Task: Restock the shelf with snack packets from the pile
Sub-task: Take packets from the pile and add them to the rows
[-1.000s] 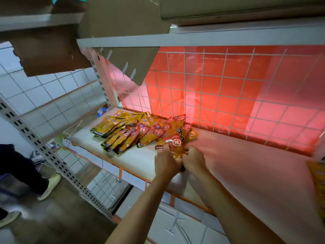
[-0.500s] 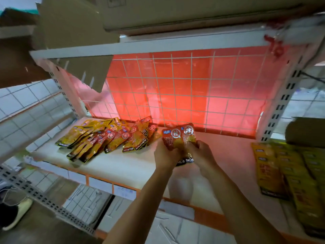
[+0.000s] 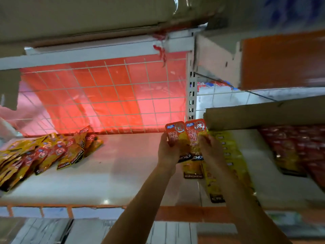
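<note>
Fingers point(image 3: 169, 140) of the left hand point(image 3: 167, 153) and of the right hand point(image 3: 212, 150) are curled onto two red-and-yellow snack packets point(image 3: 192, 132). The packets are pinched side by side, edges touching, above the right end of the shelf point(image 3: 123, 173). Their long axes are pointed away from the wrists, with the printed tops toward the wire grid back point(image 3: 105, 95) and the dark ends at the palms. A row of yellow packets point(image 3: 228, 155) is laid lengthwise just below and to the right, so the right hand is judged nearer the next slot. The pile point(image 3: 44, 152) is seen well apart on the left. The row is overhung by a cardboard box point(image 3: 263, 113).
</note>
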Motion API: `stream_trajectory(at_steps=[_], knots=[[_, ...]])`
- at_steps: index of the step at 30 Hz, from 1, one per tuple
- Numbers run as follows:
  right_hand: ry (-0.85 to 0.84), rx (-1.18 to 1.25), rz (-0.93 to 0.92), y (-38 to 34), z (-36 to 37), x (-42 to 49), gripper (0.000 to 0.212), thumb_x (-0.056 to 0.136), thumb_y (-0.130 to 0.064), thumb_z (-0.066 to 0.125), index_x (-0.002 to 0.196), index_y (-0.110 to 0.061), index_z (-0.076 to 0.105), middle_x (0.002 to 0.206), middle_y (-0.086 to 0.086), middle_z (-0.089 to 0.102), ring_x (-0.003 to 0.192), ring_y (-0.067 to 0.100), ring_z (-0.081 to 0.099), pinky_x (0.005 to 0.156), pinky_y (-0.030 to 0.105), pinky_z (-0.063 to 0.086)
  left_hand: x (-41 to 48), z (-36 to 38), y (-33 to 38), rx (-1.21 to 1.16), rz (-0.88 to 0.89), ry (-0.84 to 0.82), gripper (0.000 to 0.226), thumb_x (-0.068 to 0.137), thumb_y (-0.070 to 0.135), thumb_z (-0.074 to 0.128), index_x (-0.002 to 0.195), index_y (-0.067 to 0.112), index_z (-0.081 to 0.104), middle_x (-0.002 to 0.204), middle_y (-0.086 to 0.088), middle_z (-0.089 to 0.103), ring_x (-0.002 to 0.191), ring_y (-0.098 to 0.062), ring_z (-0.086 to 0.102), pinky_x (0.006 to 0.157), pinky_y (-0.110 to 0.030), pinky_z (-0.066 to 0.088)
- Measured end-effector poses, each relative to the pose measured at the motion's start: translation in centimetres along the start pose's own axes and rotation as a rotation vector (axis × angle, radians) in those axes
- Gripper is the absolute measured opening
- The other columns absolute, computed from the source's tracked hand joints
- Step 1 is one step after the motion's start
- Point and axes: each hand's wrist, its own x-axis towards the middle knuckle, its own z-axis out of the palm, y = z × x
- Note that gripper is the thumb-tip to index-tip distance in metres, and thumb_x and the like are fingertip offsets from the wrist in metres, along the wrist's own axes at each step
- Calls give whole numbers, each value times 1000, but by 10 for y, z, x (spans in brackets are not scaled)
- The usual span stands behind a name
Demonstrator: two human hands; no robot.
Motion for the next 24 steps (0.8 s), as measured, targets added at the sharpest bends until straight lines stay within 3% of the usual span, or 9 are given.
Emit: stream_trajectory(at_steps=[5, 8, 9, 11, 13, 16, 19, 24], knots=[[41, -40, -10, 19, -60, 12, 23, 96, -33, 51, 94, -15, 65, 82, 1, 59, 78, 17, 54, 68, 26, 33, -10, 56, -2, 110, 30, -59, 30, 89, 6, 58, 103, 33, 58, 111, -4, 68, 102, -22, 65, 90, -45, 54], [78, -47, -13, 31, -94, 17, 20, 95, -31, 51, 95, -14, 62, 84, -1, 58, 80, 17, 54, 68, 27, 34, -18, 89, -6, 107, 45, -75, 31, 85, 7, 64, 106, 28, 59, 98, 1, 69, 84, -6, 67, 67, -24, 57], [92, -40, -8, 36, -105, 18, 18, 95, -29, 51, 94, -14, 60, 81, -1, 58, 77, 17, 54, 65, 28, 35, -21, 100, -8, 124, 52, -75, 29, 84, 7, 66, 105, 26, 60, 95, 1, 69, 82, -6, 67, 65, -24, 56], [116, -36, -9, 45, -128, 19, 14, 94, -23, 50, 90, -13, 58, 74, 2, 57, 68, 18, 53, 59, 31, 37, -26, 123, -12, 209, 61, -74, 21, 83, 12, 68, 102, 20, 63, 94, -2, 70, 85, -17, 67, 74, -35, 57], [122, -52, -6, 55, -150, 20, 13, 93, -18, 49, 94, -10, 60, 70, 5, 56, 62, 19, 51, 59, 30, 36, -31, 144, -15, 322, 86, -89, 15, 84, 20, 67, 98, 17, 66, 92, -3, 70, 86, -22, 67, 79, -38, 55], [183, -109, 55, 71, -182, 23, 20, 94, -19, 51, 107, -6, 60, 81, 8, 61, 76, 27, 57, 65, 28, 34, -41, 175, -22, 368, 78, -144, 19, 87, 23, 64, 104, 15, 68, 94, -3, 72, 88, -20, 67, 79, -35, 55], [252, -132, 122, 86, -208, 24, 31, 95, -24, 51, 121, -7, 52, 102, 15, 64, 96, 34, 60, 75, 33, 38, -49, 202, -30, 372, 70, -194, 6, 87, 20, 64, 92, 18, 67, 90, -2, 71, 85, -19, 67, 76, -32, 53], [394, -203, 160, 105, -244, 18, 33, 94, -17, 48, 126, -8, 46, 96, 19, 63, 96, 39, 61, 72, 35, 38, -58, 232, -48, 391, -2, -273, 8, 88, 26, 66, 81, 26, 62, 86, 5, 68, 82, -13, 66, 74, -29, 55]])
